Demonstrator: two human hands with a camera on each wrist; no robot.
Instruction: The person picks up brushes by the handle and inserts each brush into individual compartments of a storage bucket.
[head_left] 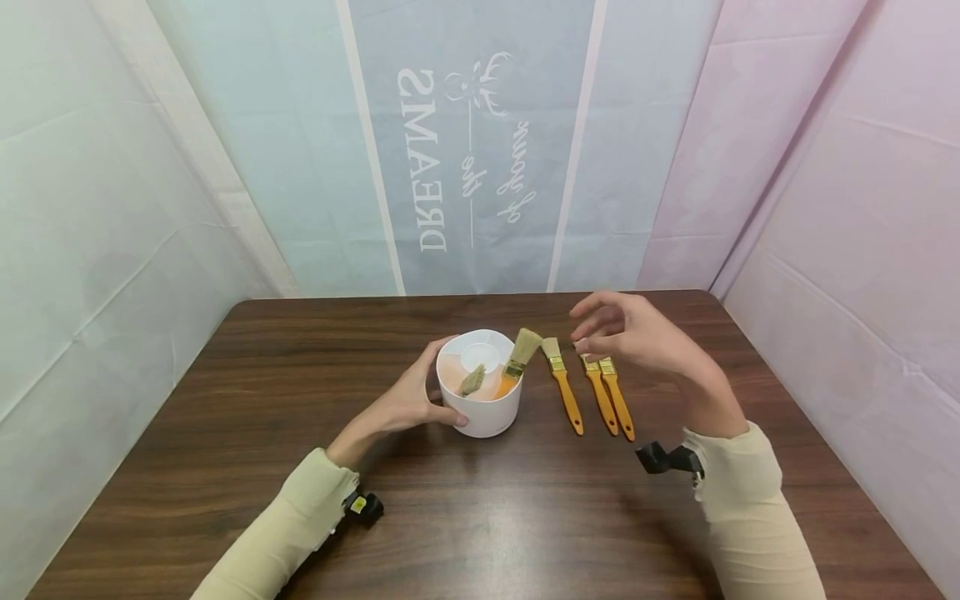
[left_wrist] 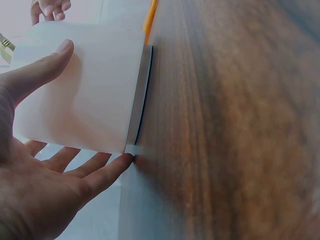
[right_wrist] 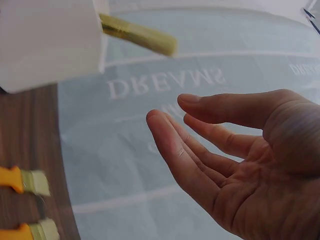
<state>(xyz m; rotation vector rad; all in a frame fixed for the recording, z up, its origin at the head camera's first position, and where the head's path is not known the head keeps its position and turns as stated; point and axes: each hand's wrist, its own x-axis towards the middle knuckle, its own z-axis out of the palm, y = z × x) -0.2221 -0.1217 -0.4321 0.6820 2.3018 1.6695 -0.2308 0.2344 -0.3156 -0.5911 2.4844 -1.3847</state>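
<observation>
White tub [head_left: 487, 419], two leaning brushes [head_left: 522, 350] inside: held between left hand [head_left: 405, 402] thumb and fingers. Three loose brushes [head_left: 567, 402] on desk [head_left: 480, 517], below right hand [head_left: 641, 335], fingers loosely bent, empty.

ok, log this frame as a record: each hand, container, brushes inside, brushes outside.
left_hand: grips the white container from its side
right_hand: holds nothing; fingers bent, near the loose brushes
container_opening: faces up
brushes_inside: two, bristles up, tilted
brushes_outside: three, lying on the wooden table, orange handles toward the person
</observation>
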